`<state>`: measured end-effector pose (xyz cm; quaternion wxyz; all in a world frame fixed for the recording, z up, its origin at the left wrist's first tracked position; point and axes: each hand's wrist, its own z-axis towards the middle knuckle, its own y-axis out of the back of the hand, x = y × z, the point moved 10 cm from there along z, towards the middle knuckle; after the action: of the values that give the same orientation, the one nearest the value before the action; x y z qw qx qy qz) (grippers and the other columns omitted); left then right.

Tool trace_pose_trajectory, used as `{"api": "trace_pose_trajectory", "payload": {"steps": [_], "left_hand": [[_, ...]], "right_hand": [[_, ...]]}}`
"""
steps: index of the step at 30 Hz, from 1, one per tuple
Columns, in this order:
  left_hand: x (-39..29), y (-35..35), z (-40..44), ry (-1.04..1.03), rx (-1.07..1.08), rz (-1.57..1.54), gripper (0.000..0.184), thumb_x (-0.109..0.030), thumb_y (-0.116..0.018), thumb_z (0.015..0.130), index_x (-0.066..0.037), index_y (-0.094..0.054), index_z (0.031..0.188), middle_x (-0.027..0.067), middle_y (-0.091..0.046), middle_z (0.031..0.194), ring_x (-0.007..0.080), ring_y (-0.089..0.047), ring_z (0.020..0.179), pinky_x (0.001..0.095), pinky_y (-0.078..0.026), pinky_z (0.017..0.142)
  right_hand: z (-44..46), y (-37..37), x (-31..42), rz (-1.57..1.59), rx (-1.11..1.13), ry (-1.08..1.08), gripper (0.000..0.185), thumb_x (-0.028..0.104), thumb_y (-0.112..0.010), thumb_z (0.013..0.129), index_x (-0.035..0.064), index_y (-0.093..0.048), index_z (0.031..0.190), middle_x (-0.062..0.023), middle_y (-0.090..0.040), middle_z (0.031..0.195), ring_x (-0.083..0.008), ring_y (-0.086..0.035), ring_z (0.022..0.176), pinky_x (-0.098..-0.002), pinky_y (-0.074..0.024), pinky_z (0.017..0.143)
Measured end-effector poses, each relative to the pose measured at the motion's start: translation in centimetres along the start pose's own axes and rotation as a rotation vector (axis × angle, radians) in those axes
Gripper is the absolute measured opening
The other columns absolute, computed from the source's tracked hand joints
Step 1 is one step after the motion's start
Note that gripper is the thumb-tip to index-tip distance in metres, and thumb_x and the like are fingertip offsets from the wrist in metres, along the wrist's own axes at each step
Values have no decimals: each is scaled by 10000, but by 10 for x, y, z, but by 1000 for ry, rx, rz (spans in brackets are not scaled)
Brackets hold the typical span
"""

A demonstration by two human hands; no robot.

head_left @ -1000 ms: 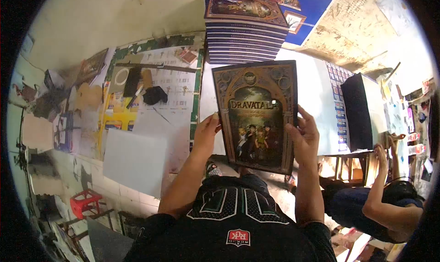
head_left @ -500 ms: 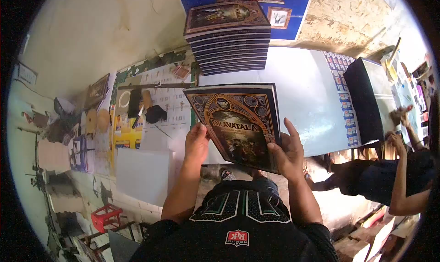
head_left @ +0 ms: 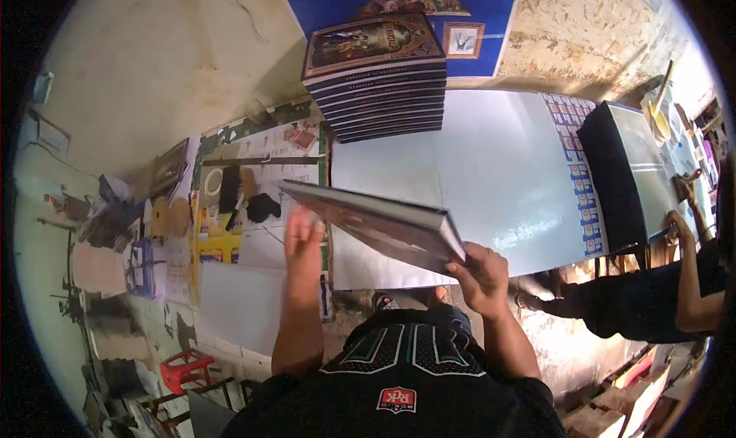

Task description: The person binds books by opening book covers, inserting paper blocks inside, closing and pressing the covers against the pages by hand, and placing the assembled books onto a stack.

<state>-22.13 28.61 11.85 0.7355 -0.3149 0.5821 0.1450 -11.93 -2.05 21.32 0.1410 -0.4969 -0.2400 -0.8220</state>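
A dark hardcover book (head_left: 383, 223) is tilted in front of me above the table's front edge, its page edge and spine corner turned up and its cover seen at a steep slant. My right hand (head_left: 481, 278) grips its lower right corner, thumb on the cover. My left hand (head_left: 303, 238), slightly blurred, is raised at the book's left end with fingers spread; whether it touches the book is hard to tell. Behind, a tall stack of matching books (head_left: 376, 77) stands on the white tabletop (head_left: 491, 177) near the wall, the top one with its ornate cover up.
On the left lie a cutting mat with printed sheets (head_left: 268, 143), a black cloth (head_left: 264, 207) and a white board (head_left: 241, 304). A large black block (head_left: 613, 177) stands at the right, beside another person's arm (head_left: 690, 284). A red stool (head_left: 186, 370) is at lower left.
The book has tipped from cover facing me to nearly edge-on. My left hand has come off its left edge grip and opened; my right hand still holds the corner.
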Motion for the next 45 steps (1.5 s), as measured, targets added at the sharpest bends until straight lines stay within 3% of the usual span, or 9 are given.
{"api": "trace_pose_trajectory", "payload": {"steps": [2,4,6,8,13,20,22,27,45], "left_hand": [[-110,-7,-6,-386,-254,228,626,-332,-718,857,13,-500,1332,152,-507,1359,236,-436,1294,410,-301,1095],[-166,-56,-27,-554,111,491,841,-499,-758,740,27,-495,1341,190,-418,1435,288,-343,1367,446,-249,1125],[-187,-106,-48,-758,431,632,842,-555,-767,639,-29,-584,1270,200,-459,1404,377,-394,1319,490,-261,1100],[-198,-129,-60,-715,521,746,625,-476,-779,665,-95,-671,1149,96,-626,1233,302,-522,1210,470,-290,1072],[-196,-122,-65,-657,605,559,387,-337,-826,642,-130,-720,952,-12,-721,953,181,-653,986,465,-296,1086],[-200,-113,-67,-756,583,501,349,-314,-844,625,-156,-730,914,-33,-725,910,165,-658,971,458,-294,1097],[-204,-114,-74,-866,594,492,289,-349,-834,705,-139,-708,859,-1,-729,871,178,-660,926,495,-285,1095],[-210,-116,-78,-886,580,505,236,-348,-811,741,-161,-712,847,-23,-729,861,165,-667,918,494,-281,1096],[-215,-111,-76,-893,599,462,263,-335,-806,757,-141,-687,889,12,-727,875,186,-688,907,515,-315,1071]], "right_hand": [[11,-4,17,-78,59,45,333,-44,-732,739,17,-647,1054,-157,-691,902,-225,-701,755,-287,-552,692],[11,-10,42,-165,69,328,376,-59,-728,685,15,-646,1044,-151,-703,957,-271,-712,840,-334,-573,740],[14,-22,59,-208,146,439,352,-64,-700,662,12,-645,1002,-149,-704,1004,-324,-697,935,-394,-586,794],[14,-34,69,-312,226,502,338,-21,-716,658,15,-644,987,-146,-704,1008,-320,-697,940,-387,-589,791],[12,-43,69,-262,226,543,282,-28,-648,700,33,-646,976,-135,-706,997,-312,-700,933,-388,-600,751],[16,-49,77,-301,245,600,193,103,-612,797,48,-638,981,-122,-710,990,-306,-691,954,-390,-598,741],[16,-50,77,-303,243,619,180,167,-596,850,49,-634,980,-121,-709,988,-309,-690,952,-397,-596,744],[14,-50,76,-262,231,627,346,360,-462,976,56,-626,968,-127,-704,967,-333,-688,943,-424,-589,756],[20,-52,85,-270,197,605,203,240,-567,911,57,-629,974,-126,-711,953,-322,-693,942,-418,-581,781]]}}
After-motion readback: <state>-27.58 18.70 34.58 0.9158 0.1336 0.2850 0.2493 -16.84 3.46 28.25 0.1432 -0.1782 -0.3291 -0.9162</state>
